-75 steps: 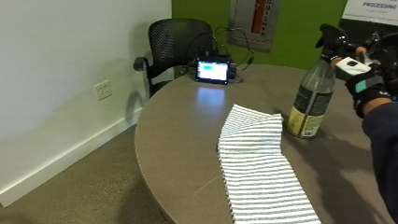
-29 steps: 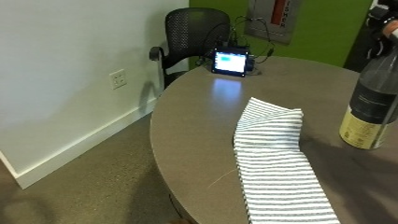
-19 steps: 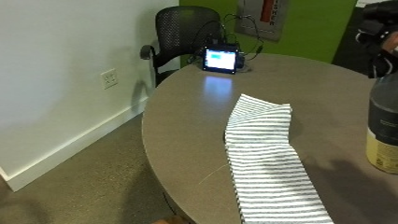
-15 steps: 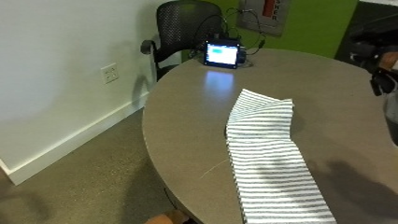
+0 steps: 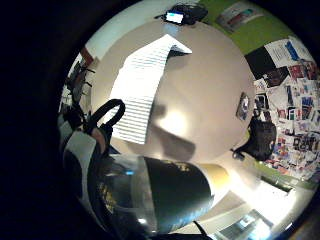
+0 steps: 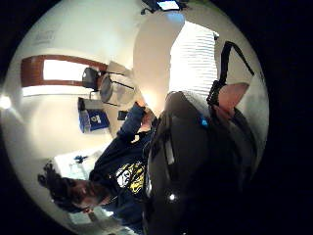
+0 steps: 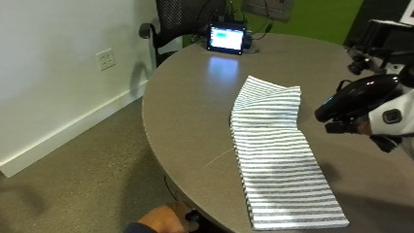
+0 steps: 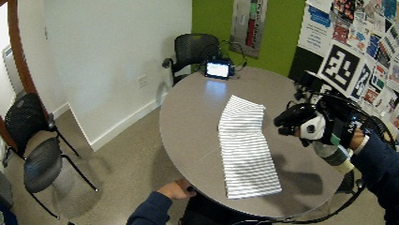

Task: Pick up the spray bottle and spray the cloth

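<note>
The spray bottle (image 8: 319,136) is off the surface (image 8: 193,103) and in the air at the right of the wide outside frame, grasped by the gloved right hand (image 8: 340,123), whose fingers curl round its neck. The bottle is tilted, its dark head (image 7: 359,99) leading toward the left of the frame and its body trailing down and right toward the person's sleeve. In the palm views the dark glass and gold label fill the near field, close against the palm.

The striped cloth (image 7: 278,150) lies flat on the round grey surface, a long strip running from the upper middle of the outside frame to the lower right, with its far end folded over. Its long axis runs roughly away from the person. The bottle's head hangs just to the right of the cloth's middle stretch and above it, so the nozzle appears already turned toward the fabric; what remains looks like aiming and squeezing the trigger. Nothing stands between nozzle and cloth.

Farther off, a small lit screen (image 7: 226,39) with cables sits at the surface's far edge, well apart from the cloth, before a black mesh chair (image 8: 193,50). The bare left hand (image 8: 174,191) rests at the near edge, lower centre, touching nothing of the task.
</note>
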